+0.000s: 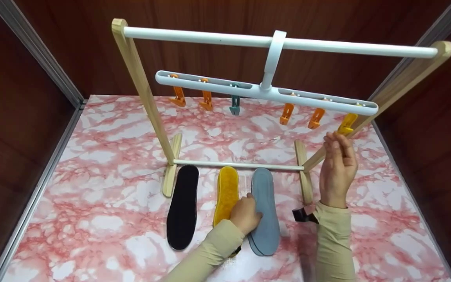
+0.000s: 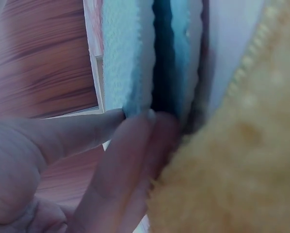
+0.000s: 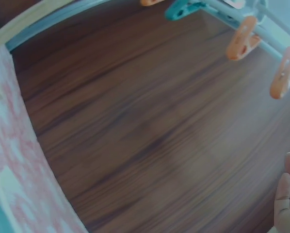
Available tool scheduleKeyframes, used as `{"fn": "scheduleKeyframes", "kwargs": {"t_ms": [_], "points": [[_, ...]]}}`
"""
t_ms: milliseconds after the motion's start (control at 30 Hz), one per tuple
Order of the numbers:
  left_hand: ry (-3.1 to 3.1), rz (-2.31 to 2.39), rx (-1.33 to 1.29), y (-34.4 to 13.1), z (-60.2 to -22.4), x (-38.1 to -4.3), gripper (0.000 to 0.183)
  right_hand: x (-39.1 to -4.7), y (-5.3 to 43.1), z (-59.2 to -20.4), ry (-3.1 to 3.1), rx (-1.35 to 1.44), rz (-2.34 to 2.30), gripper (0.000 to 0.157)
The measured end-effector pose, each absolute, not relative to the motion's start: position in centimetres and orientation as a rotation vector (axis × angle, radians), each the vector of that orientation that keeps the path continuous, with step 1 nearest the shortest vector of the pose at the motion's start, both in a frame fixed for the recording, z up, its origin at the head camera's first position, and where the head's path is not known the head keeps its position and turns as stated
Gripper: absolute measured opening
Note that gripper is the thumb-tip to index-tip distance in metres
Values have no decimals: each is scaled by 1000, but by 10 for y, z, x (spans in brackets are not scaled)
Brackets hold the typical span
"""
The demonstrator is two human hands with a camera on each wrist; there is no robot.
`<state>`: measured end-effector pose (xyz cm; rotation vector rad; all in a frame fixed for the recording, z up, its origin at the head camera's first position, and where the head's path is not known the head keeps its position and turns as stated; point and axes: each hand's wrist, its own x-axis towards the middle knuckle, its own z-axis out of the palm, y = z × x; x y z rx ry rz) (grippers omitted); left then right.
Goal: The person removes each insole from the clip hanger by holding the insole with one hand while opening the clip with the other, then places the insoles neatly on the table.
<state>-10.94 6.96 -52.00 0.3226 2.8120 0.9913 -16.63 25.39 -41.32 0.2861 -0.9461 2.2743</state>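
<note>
Side by side on the marbled surface lie a black insole [image 1: 182, 207], fuzzy yellow insoles [image 1: 227, 184] and a stacked pair of grey insoles [image 1: 265, 207]. My left hand [image 1: 245, 214] pinches the edge of the upper grey insole; the left wrist view shows the thumb on one face and fingers in the gap between the two layers [image 2: 130, 53]. Yellow pile [image 2: 237, 170] is close beside those fingers. My right hand [image 1: 338, 170] is raised, fingers mostly straight, just below the yellow clip [image 1: 347, 123]. Whether its fingertips touch the clip is hard to tell.
A wooden stand with a white top rail [image 1: 217, 38] spans the area behind the insoles. From it hangs a white hanger [image 1: 225, 89] with several orange clips [image 1: 287, 113] and one green clip [image 1: 235, 103]. Dark wood-grain panels [image 3: 135, 121] enclose the back and sides.
</note>
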Motion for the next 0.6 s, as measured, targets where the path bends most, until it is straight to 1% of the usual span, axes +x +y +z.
{"fn": "scheduleKeyframes", "kwargs": {"t_ms": [333, 400, 533, 600], "points": [[2796, 1051, 321, 67, -518, -106, 41, -162, 247, -435, -1086, 309, 2312, 22], [2809, 1054, 327, 66, -517, -106, 42, -160, 247, -438, -1101, 312, 2322, 23], [2834, 1036, 331, 64, -516, -106, 49, -158, 245, -444, -1175, 306, 2315, 23], [2831, 1042, 324, 62, -515, -106, 48, -158, 245, -447, -1224, 288, 2307, 24]]}}
